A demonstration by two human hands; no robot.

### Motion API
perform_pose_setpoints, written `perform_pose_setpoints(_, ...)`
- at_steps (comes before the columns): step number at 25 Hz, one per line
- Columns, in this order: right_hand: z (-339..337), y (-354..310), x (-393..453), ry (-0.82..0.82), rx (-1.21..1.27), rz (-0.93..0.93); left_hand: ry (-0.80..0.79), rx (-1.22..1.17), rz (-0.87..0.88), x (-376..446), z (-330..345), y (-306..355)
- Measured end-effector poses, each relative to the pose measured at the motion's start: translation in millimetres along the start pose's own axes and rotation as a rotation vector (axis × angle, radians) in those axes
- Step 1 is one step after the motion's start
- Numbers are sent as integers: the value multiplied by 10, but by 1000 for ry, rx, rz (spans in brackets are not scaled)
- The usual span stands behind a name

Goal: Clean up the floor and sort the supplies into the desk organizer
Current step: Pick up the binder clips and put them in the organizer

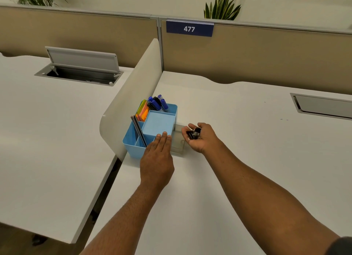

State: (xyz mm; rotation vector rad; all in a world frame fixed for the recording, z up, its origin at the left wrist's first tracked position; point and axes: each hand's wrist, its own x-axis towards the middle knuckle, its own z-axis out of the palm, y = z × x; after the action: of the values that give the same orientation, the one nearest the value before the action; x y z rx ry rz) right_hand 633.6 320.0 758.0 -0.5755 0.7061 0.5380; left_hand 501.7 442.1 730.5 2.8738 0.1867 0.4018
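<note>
A light-blue desk organizer [131,140] stands on the white desk against a low divider. Blue and black markers [159,103] stand in its back compartment, bright sticky notes [143,110] lean at the back left, and dark thin notebooks [140,130] stand in a left slot. A clear drawer [178,140] is pulled out from its right side. My left hand [157,159] lies flat, fingers together, on the organizer's front edge. My right hand [200,137] is cupped over the drawer, shut on a bunch of black binder clips [194,134].
A white curved divider [133,94] separates this desk from the left desk. An open cable hatch [80,68] sits in the left desk, a closed hatch [323,107] at the right. Beige partition with sign 477 [189,28] behind. A gap between the desks shows the floor [99,207].
</note>
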Motion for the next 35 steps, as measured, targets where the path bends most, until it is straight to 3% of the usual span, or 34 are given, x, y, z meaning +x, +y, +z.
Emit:
perform_pose_setpoints(8,232,109,-137,-8,-254,10,-43,8,-18,16,-17,2)
perform_pose_setpoints(15,211,66,-207,-40,-344,-105,-21,7,-8,22,-5,1)
perform_pose_setpoints(19,79,170,-203,291,-586,-295,-33,-4,-16,16,10,2)
perform_pose_setpoints(21,-4,346,-207,354,-709,-311,-7,7,0,9,9,-6)
perform_pose_setpoints(26,54,655,-151,23,-674,-225,23,-27,13,7,19,-24)
perform_pose_setpoints(31,77,733,-128,-11,-723,-271,21,-32,21,4,24,-40)
perform_pose_setpoints(35,-2,782,-188,75,-938,-393,-5,-2,44,1,43,-58)
